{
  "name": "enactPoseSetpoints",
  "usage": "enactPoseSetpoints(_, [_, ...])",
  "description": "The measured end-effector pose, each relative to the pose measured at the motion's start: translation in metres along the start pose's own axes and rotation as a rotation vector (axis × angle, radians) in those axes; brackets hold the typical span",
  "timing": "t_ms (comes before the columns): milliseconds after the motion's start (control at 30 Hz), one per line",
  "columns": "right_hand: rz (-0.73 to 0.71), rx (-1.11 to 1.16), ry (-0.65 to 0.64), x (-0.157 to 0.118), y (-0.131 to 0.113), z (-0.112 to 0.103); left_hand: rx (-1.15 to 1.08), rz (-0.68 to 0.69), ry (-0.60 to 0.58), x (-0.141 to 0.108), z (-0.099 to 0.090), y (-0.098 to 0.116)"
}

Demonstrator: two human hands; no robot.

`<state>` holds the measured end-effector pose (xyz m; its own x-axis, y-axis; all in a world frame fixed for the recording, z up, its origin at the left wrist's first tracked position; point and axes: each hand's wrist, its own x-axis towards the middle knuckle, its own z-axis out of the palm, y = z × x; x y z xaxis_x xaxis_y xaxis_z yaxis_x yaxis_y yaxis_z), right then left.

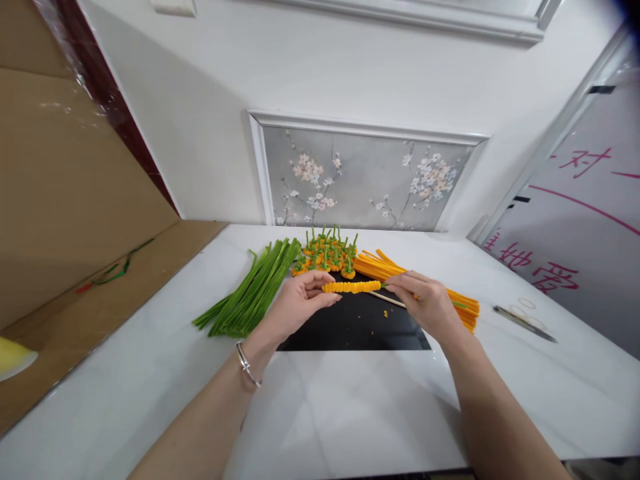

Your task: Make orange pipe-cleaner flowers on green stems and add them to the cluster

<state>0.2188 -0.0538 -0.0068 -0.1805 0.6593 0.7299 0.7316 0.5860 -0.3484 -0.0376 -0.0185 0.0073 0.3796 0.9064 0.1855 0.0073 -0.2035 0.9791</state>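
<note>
Between my hands, over the black mat [360, 333], stretches an orange pipe-cleaner coil [353, 287]. My left hand [307, 297] pinches its left end between thumb and fingers. At the other end, my right hand [423, 297] is closed on a green stem that sticks out of the coil. Just behind stand several small orange pumpkin-like pieces [330, 253] with upright green stems. A thin pale stick [387, 299] lies on the mat, partly hidden by my right hand, and a few orange scraps [385, 313] are scattered there.
Green pipe cleaners [255, 293] lie bundled at the left, orange pipe cleaners [377, 265] at the right, partly behind my right hand. Tweezers [525, 323] rest farther right on the white table [320, 407]. A wall rises behind; a whiteboard [575, 200] leans at the right, cardboard [65, 167] at the left.
</note>
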Motion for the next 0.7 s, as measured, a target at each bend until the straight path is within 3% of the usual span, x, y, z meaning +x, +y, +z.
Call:
enactPoseSetpoints(267, [-0.008, 0.008, -0.004, 0.0004, -0.0013, 0.0048, 0.036, 0.034, 0.072, 0.0003, 0.0042, -0.0024])
enactPoseSetpoints(700, [0.064, -0.025, 0.049, -0.0012, 0.0015, 0.0005, 0.071, 0.049, 0.052, -0.0017, 0.0067, -0.0014])
